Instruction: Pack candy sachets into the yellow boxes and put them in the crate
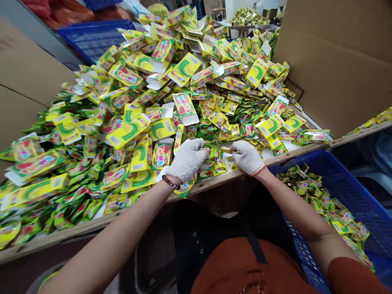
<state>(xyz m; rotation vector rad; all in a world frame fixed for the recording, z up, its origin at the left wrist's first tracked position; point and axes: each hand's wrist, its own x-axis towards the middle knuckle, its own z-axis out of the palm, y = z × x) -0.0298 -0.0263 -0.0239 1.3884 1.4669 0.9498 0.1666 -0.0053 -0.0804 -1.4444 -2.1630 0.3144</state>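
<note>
My left hand point(188, 160), in a white knit glove with a beaded bracelet at the wrist, is closed near the table's front edge. Its fingertips come together over small green sachets point(217, 154), and what they pinch is hidden. To the right, my right hand point(247, 157), gloved too with an orange cuff, has its thumb and fingers pressed together. Something small and yellowish shows at those fingertips, too unclear to name. Around both hands lie small green and yellow sachets and flat printed cartons point(163, 154), several with open white flaps.
A tall heap of yellow-green cartons point(183, 69) covers the table behind my hands. The wooden edge point(211, 185) runs along the front. At lower right stands a blue crate point(343, 183) holding filled cartons point(324, 204). Cardboard panels point(337, 61) flank the heap; another blue crate point(94, 38) sits behind.
</note>
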